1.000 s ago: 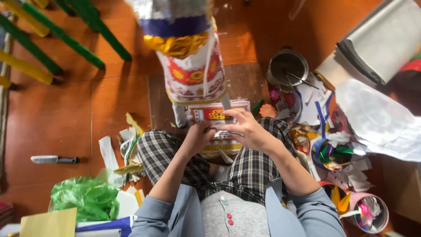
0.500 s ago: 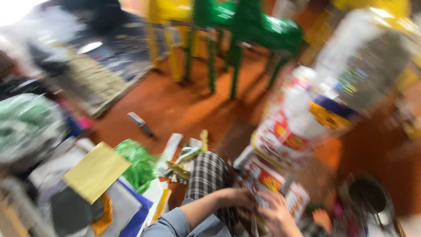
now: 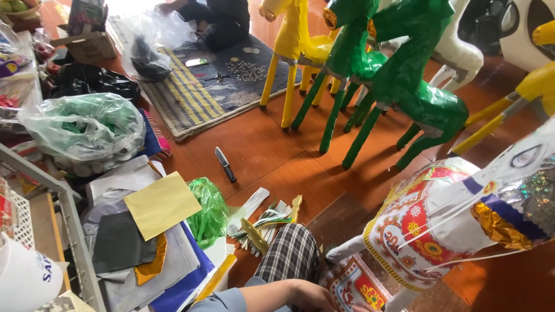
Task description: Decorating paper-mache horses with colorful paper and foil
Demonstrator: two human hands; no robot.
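My left hand (image 3: 309, 294) lies at the bottom edge, fingers curled on a red, white and yellow patterned paper sheet (image 3: 352, 284) over my checked-trousered knee (image 3: 289, 257). Only a sliver of my right hand (image 3: 361, 308) shows beside it, and its grip is hidden. Just right of the hands stands a white paper horse (image 3: 422, 231) with red flower ornaments, gold foil and glitter; one of its legs touches the sheet.
A knife (image 3: 225, 163) lies on the red floor beyond cut paper strips (image 3: 263, 222) and a green plastic bag (image 3: 211, 211). Yellow paper (image 3: 162, 205) tops a stack at left. Green (image 3: 404, 86) and yellow (image 3: 292, 43) paper horses stand behind. A person (image 3: 219, 20) sits on a rug (image 3: 202, 86).
My head has swung up and to the left, from looking straight down at my lap to the floor and the paper horses. Both hands have stayed at the patterned sheet.
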